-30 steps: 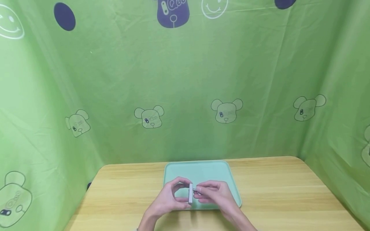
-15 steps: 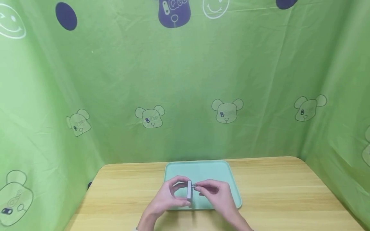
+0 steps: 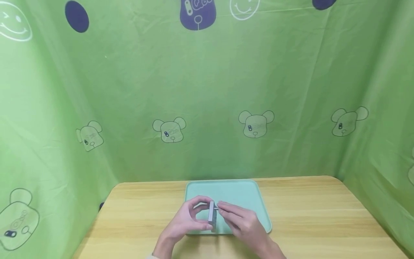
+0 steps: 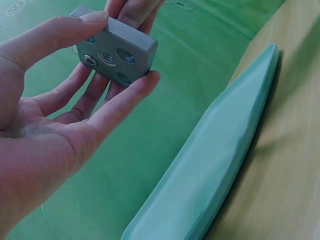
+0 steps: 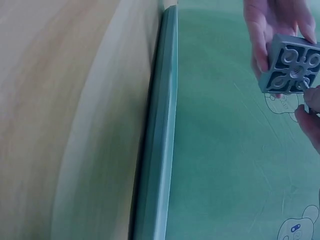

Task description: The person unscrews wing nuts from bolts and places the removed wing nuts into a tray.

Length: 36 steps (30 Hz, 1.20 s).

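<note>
Metal block [image 3: 211,213] hung above the pale-green tray [image 3: 239,190], toward eight o'clock from its middle, gripped at its edges by the left hand [image 3: 187,218]. From three o'clock, the right hand [image 3: 246,223] pinched a thin screw [image 3: 216,208] at a corner hole; turning it seemed the step in hand, likely calling next for a steady block and straight screw.

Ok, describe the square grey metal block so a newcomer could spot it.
On the pale wooden table lies a mint-green rectangular tray. In front of it, in the head view, the left hand grips the block. Unlike the slim silvery rod in the right hand, it is chunky with round holes.
</note>
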Tool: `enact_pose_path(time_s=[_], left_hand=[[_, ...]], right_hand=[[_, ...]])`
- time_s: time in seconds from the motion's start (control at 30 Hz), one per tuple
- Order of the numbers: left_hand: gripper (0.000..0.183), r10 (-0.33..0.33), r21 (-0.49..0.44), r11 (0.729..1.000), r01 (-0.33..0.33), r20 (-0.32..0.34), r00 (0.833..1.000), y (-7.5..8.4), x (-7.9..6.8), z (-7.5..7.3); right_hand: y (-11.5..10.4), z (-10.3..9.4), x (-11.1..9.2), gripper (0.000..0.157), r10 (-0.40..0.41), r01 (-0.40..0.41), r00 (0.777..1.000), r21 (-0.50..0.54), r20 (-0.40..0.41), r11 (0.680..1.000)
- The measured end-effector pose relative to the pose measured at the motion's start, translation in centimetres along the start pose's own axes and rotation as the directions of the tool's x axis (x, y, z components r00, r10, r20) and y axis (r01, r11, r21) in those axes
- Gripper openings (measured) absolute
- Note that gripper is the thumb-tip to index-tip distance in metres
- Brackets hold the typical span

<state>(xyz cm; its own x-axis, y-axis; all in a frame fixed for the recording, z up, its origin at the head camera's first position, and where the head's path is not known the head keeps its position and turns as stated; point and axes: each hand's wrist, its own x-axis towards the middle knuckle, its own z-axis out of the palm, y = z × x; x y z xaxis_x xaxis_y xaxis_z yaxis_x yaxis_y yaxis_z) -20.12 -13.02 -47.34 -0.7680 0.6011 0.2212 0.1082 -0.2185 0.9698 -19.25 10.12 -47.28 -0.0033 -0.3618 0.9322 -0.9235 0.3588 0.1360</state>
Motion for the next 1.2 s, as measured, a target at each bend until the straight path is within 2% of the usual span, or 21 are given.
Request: enact_pose_path(time_s=[0.13,0.23,0.33,0.4,0.43,0.47,0.5,0.53,0.57,0.6,0.67,0.7,0.73,0.77,0.8,0.83,0.9,0.97,1.07,1.2], left_hand=[[0.064,0.012,-0.014,1.0,-0.012,0.016,1.0,0.1,0.0,-0.1],[0.065,0.011,-0.017,1.0,-0.011,0.012,1.0,0.0,0.0,-0.2],[0.067,0.005,-0.009,1.0,-0.005,-0.008,1.0,0.0,0.0,-0.2],[0.068,-0.002,-0.001,1.0,0.002,-0.028,1.0,0.1,0.0,-0.2],[0.069,-0.004,0.005,1.0,0.005,-0.038,0.999,0.1,0.1,-0.2],[0.069,-0.008,0.016,1.0,0.009,-0.048,0.999,0.1,0.1,-0.1],[0.07,-0.008,0.027,1.0,0.01,-0.056,0.998,0.2,0.1,-0.1],[0.07,-0.009,0.038,0.999,0.011,-0.063,0.998,0.2,0.1,-0.1],[0.07,-0.009,0.046,0.999,0.012,-0.066,0.998,0.3,0.1,0.0],[0.07,-0.007,0.056,0.998,0.011,-0.068,0.998,0.3,0.2,0.1],[0.07,-0.002,0.074,0.997,0.008,-0.069,0.998,0.3,0.2,0.2],[0.07,0.001,0.084,0.996,0.005,-0.068,0.998,0.3,0.2,0.3],[0.069,0.004,0.091,0.996,0.002,-0.067,0.998,0.3,0.2,0.4],[0.069,0.009,0.1,0.995,-0.003,-0.065,0.998,0.3,0.3,0.5],[0.069,0.014,0.11,0.994,-0.007,-0.064,0.998,0.3,0.3,0.6],[0.069,0.019,0.121,0.993,-0.011,-0.063,0.998,0.3,0.3,0.7],[0.069,0.026,0.138,0.99,-0.018,-0.061,0.998,0.2,0.3,0.8],[0.069,0.029,0.146,0.989,-0.02,-0.056,0.998,0.1,0.3,0.8],[0.067,0.026,0.146,0.989,-0.019,-0.045,0.999,0.0,0.3,1.0],[0.067,0.023,0.158,0.987,-0.016,-0.042,0.999,-0.2,0.4,1.1]], right_hand=[[-0.2,-0.1,0.4,0.023,-0.04,0.04,0.999,-0.031,0.003,0.999],[-0.3,0.0,0.6,0.023,-0.03,0.03,1.0,-0.034,-0.008,0.999],[-0.3,0.0,0.6,0.019,0.05,-0.05,0.998,0.008,-0.041,0.999],[-0.3,-0.1,0.4,0.015,0.157,-0.154,0.986,0.042,-0.06,0.987],[-0.4,-0.2,0.3,0.016,0.228,-0.224,0.972,0.061,-0.064,0.973],[-0.5,-0.3,0.3,0.019,0.325,-0.319,0.944,0.095,-0.057,0.943],[-0.5,-0.4,0.2,0.021,0.432,-0.424,0.901,0.14,-0.036,0.895],[-0.6,-0.6,0.1,0.022,0.545,-0.535,0.838,0.195,0.002,0.822],[-0.7,-0.7,0.1,0.022,0.656,-0.647,0.753,0.248,0.054,0.721],[-0.8,-0.9,0.2,0.021,0.748,-0.741,0.653,0.303,0.116,0.6],[-0.9,-1.1,0.3,0.022,0.866,-0.867,0.429,0.387,0.256,0.315],[-0.8,-1.3,0.4,0.026,0.885,-0.894,0.334,0.407,0.323,0.189],[-0.8,-1.4,0.4,0.031,0.887,-0.905,0.258,0.417,0.384,0.083],[-0.7,-1.5,0.5,0.035,0.878,-0.911,0.201,0.412,0.435,0.005],[-0.7,-1.6,0.5,0.039,0.864,-0.912,0.163,0.407,0.477,-0.053],[-0.6,-1.6,0.5,0.041,0.85,-0.91,0.134,0.403,0.51,-0.098],[-0.5,-1.7,0.5,0.042,0.824,-0.906,0.105,0.396,0.557,-0.152],[-0.5,-1.7,0.4,0.041,0.811,-0.899,0.085,0.395,0.578,-0.188],[-0.6,-1.6,0.2,0.038,0.801,-0.893,0.076,0.398,0.594,-0.21],[-0.7,-1.7,0.1,0.036,0.798,-0.893,0.099,0.407,0.595,-0.193]])
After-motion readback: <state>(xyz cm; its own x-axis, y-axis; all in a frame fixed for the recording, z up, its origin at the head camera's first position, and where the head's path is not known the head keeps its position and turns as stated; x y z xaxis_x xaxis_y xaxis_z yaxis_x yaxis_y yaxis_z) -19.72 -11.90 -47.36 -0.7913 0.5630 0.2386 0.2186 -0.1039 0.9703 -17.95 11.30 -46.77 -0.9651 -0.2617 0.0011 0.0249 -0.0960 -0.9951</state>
